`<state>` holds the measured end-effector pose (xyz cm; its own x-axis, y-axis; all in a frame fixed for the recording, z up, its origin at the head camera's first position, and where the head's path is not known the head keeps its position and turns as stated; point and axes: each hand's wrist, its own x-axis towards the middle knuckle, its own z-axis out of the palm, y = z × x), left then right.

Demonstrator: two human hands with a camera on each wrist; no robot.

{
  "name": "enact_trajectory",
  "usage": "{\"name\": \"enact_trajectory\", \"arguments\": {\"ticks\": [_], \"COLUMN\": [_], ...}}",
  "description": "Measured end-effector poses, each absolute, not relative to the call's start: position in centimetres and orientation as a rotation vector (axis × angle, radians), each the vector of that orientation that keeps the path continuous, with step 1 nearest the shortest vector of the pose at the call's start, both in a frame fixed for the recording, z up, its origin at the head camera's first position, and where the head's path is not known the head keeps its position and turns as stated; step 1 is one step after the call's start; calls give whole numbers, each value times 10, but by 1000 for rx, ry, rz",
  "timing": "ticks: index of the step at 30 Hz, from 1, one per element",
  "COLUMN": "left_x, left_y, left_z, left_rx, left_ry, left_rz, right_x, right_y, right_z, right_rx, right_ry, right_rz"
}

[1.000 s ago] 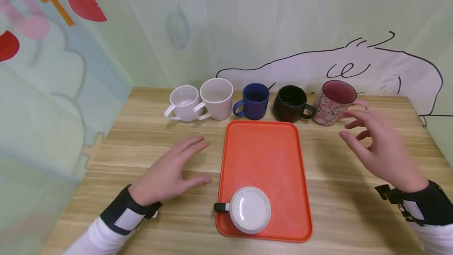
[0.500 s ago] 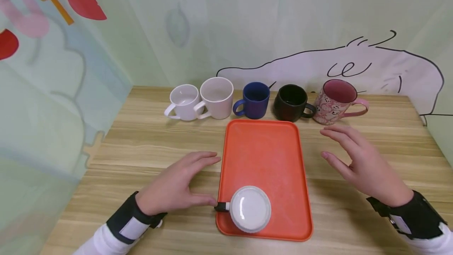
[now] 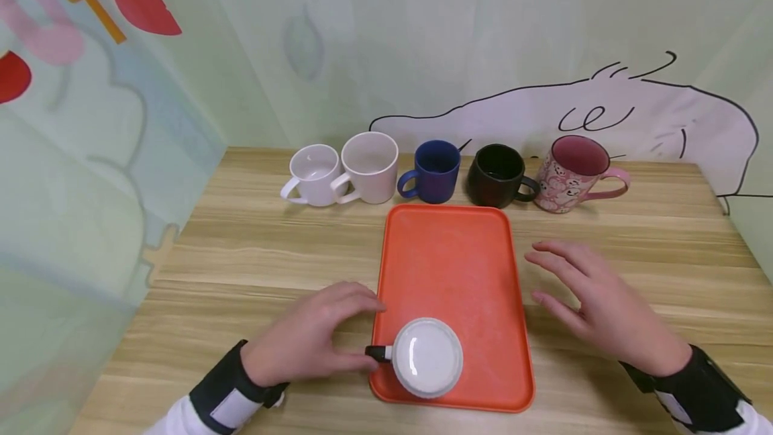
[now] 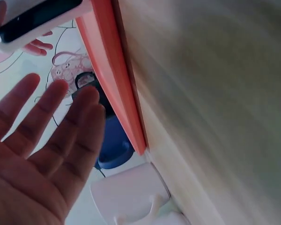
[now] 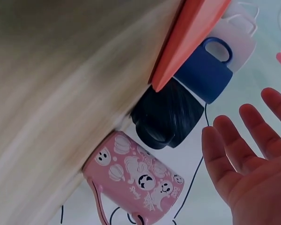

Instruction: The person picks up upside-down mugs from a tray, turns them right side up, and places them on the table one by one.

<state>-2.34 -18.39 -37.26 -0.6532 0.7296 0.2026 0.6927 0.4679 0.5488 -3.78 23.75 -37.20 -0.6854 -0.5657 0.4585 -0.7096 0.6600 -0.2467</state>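
Observation:
A mug (image 3: 427, 358) with a white round face upward stands near the front of the orange tray (image 3: 449, 260). Its black-and-white handle (image 3: 378, 354) points left over the tray's rim. My left hand (image 3: 314, 337) is beside that handle, fingers spread and bent loosely, the thumb close to the handle tip; whether it touches is hard to tell. In the left wrist view the left palm (image 4: 28, 178) shows nothing gripped. Off the tray's right side hovers my right hand (image 3: 604, 311), fingers apart and holding nothing.
Behind the tray several mugs line the table's back edge: a small white mug (image 3: 315, 175), a larger white mug (image 3: 370, 168), a blue mug (image 3: 436, 172), a black mug (image 3: 496, 176) and a pink patterned mug (image 3: 564, 183). A printed cloth (image 3: 423, 45) hangs behind.
My right hand has drawn back from the pink mug toward the tray's right side. My left hand has moved right and nearer me, to the handle of the mug on the tray.

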Motion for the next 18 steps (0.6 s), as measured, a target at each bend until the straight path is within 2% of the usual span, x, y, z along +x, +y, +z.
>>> {"name": "enact_trajectory", "arguments": {"ticks": [13, 18], "left_x": [-18, -18], "left_y": [-176, -174], "left_z": [-377, -378], "left_rx": [1296, 1396], "left_ry": [2463, 2407], "left_rz": [1076, 1140], "right_x": [-23, -19], "right_y": [232, 229], "right_z": [-383, -387], "right_rx": [1036, 1048], "right_ry": [-2694, -2708], "right_rz": [564, 578]}}
